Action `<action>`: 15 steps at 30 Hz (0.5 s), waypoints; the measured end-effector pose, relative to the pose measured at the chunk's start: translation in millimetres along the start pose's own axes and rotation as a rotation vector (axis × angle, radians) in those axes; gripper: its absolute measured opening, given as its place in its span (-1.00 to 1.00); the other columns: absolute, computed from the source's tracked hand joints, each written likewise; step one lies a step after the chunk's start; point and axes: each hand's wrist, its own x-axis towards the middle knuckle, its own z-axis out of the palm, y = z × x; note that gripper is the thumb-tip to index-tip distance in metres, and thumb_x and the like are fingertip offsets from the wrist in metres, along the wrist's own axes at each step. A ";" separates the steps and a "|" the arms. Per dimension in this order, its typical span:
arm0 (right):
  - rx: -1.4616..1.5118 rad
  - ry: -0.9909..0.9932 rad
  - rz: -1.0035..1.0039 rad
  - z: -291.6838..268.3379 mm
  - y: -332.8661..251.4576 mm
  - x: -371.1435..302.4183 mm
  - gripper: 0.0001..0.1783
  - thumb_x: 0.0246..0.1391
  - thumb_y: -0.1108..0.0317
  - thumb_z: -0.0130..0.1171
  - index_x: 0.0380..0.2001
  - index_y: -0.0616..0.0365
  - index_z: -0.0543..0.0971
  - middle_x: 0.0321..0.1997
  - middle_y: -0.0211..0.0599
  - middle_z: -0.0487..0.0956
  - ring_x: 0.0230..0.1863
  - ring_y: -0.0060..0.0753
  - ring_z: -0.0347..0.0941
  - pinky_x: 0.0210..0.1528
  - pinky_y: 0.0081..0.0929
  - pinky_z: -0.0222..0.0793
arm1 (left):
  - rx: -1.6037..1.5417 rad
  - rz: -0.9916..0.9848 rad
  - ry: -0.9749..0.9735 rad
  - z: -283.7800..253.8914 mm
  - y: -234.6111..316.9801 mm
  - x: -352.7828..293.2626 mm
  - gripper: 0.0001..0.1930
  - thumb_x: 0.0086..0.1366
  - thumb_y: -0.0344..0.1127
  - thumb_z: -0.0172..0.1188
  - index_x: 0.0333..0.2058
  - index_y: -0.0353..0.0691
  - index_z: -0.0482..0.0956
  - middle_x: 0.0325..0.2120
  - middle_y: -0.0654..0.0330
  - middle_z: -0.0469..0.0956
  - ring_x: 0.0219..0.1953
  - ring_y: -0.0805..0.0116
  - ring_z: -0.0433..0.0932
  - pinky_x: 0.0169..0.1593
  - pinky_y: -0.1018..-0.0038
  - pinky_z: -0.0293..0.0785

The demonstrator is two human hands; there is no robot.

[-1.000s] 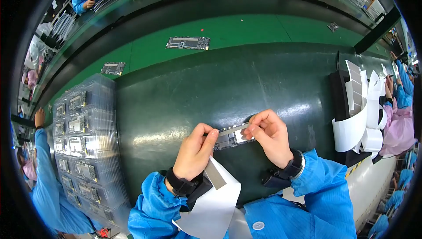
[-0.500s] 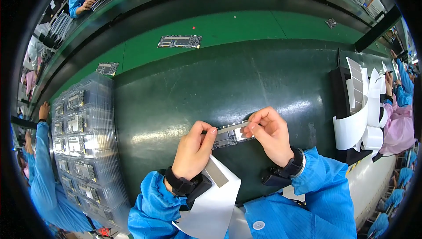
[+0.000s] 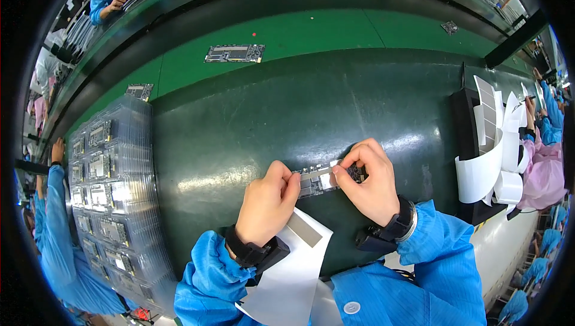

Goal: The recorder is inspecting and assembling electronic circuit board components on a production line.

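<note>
A dark circuit board (image 3: 310, 189) with silvery parts lies on the bench in front of me. Across its upper side runs a narrow grey adhesive strip (image 3: 316, 174), stretched between my two hands. My left hand (image 3: 261, 209) is closed, pinching the strip's left end. With thumb and forefinger my right hand (image 3: 372, 185) pinches the right end, low over the board; whether the strip touches the board I cannot tell. Beneath my left wrist hangs a white backing sheet (image 3: 290, 275) carrying another grey strip (image 3: 305, 231).
Stacked clear plastic trays (image 3: 135, 164) with circuit boards stand at left. A black holder (image 3: 466, 116) with white sheets and grey strips is at right. Beyond the bench, a green conveyor (image 3: 311, 32) carries several boards. Co-workers sit on both sides and across.
The strip and both hands have shifted slightly relative to the board, and more of the board shows past my right fingers. The boards on the green conveyor have slid a little left.
</note>
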 end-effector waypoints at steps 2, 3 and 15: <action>-0.007 -0.004 0.000 1.1 3.7 -0.7 -0.84 -0.20 0.47 0.27 -0.57 0.14 0.45 -0.41 -0.24 0.41 -0.34 -0.16 0.35 -0.28 -0.32 0.26 | 0.001 0.001 0.021 3.5 -1.6 1.6 -0.83 0.27 -0.39 0.09 -0.45 -0.31 0.33 -0.78 0.12 0.43 -0.76 0.37 0.39 -0.64 0.45 0.19; -0.013 -0.006 -0.003 1.3 5.0 -0.9 -0.84 -0.20 0.46 0.27 -0.57 0.14 0.45 -0.40 -0.23 0.41 -0.30 -0.12 0.35 -0.25 -0.30 0.25 | -0.001 0.000 0.019 4.2 -1.2 2.6 -0.83 0.27 -0.39 0.09 -0.45 -0.31 0.33 -0.78 0.12 0.43 -0.76 0.37 0.39 -0.64 0.45 0.19; -0.077 -0.029 -0.026 0.4 4.6 0.7 -0.83 -0.21 0.46 0.28 -0.58 0.15 0.45 -0.40 -0.23 0.41 -0.30 -0.12 0.34 -0.26 -0.30 0.26 | 0.059 -0.009 0.040 4.7 3.4 4.6 -0.82 0.24 -0.40 0.11 -0.50 -0.30 0.33 -0.80 0.11 0.40 -0.77 0.32 0.38 -0.65 0.42 0.20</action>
